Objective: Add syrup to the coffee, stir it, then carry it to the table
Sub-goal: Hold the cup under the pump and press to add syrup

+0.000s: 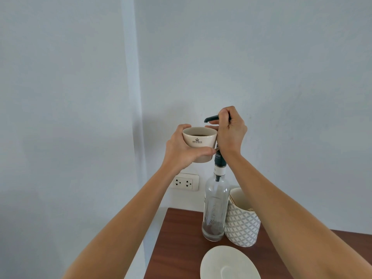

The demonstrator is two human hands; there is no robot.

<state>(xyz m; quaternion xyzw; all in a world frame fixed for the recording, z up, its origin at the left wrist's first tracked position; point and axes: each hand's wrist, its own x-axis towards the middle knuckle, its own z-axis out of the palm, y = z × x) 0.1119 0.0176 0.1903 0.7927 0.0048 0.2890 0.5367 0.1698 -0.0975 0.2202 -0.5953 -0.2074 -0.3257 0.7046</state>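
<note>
My left hand [182, 150] holds a cream coffee cup [200, 139] up in the air, with dark coffee showing inside it. The cup sits just under the dark spout of the pump [211, 118] on a tall clear syrup bottle [216, 208]. My right hand [231, 131] is closed over the pump head, and the spout pokes out to the left above the cup's rim. The bottle stands on the brown wooden counter [177, 238] and looks nearly empty, with a little dark residue at the bottom.
A patterned white-and-grey holder [242, 224] stands right beside the bottle. A white saucer [229, 264] lies at the counter's near edge. A wall socket [185, 182] is behind, left of the bottle. The counter's left edge drops off beside the wall.
</note>
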